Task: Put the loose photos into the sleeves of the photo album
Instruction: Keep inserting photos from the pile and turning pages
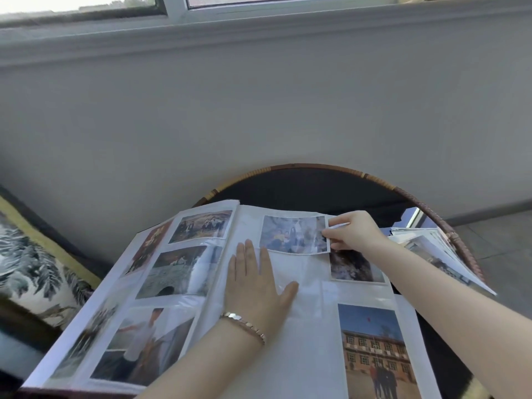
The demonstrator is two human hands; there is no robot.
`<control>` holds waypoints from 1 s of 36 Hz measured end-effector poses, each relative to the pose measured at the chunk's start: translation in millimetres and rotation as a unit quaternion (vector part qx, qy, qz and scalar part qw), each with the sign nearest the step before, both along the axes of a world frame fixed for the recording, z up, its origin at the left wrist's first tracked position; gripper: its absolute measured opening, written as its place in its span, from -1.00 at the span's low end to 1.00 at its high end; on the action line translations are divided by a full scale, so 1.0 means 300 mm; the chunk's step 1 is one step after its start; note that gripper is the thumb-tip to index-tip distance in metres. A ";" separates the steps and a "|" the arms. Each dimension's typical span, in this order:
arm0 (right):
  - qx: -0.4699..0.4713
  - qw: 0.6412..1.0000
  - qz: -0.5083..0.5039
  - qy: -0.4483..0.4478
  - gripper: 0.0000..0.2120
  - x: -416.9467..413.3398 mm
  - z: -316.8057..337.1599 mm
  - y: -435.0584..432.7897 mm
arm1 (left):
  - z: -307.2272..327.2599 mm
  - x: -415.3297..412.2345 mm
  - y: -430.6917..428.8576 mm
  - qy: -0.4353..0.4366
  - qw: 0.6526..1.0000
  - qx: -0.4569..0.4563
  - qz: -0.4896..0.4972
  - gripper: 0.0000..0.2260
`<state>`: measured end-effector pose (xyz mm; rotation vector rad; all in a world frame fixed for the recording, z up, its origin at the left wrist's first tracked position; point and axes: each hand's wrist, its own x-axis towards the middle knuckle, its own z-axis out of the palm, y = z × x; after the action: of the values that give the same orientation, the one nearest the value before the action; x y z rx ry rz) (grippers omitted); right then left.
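**Pinching a photo [293, 234] over the photo album [302, 355]**

It lies at the far end of the open right page, its right edge pinched between the thumb and curled fingers of the right hand [354, 230]. The left hand [256, 283] presses flat just nearer, fingers straight. More loose photos [429, 249] lie right, on the round table [311, 188].

white album [253, 367], leaf-patterned cushion [31, 263], gold bracelet [244, 325]

Left hand [256, 286] lies flat, palm down, fingers straight, thumb spread wide, its forearm reaching in from below. Right hand [354, 230] stretches farther forward, fingers curled, pinching what seems to be the edge of a photo [290, 234].
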<state>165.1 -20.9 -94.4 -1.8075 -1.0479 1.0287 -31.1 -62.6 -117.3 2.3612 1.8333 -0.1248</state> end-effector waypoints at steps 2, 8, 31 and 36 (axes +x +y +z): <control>0.000 1.000 -0.010 0.015 -0.83 -0.023 0.002 0.007 | -0.006 -0.003 -0.004 -0.016 1.000 0.010 0.004 -0.11; 0.004 1.000 -0.013 0.024 -0.86 -0.075 -0.018 0.009 | -0.013 0.013 -0.012 -0.002 0.999 0.045 0.028 -0.01; -0.059 0.997 -0.038 0.008 -0.80 -0.087 0.028 0.022 | -0.026 0.017 -0.008 -0.021 0.999 0.035 0.034 -0.01; -0.049 0.998 -0.029 -0.007 -0.79 -0.098 0.020 0.027 | -0.022 0.017 -0.009 -0.015 0.999 0.032 0.039 -0.13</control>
<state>135.8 -12.9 -88.4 -1.9161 -0.9620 1.0489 -26.1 -65.4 -124.1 2.3150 1.9399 -0.0231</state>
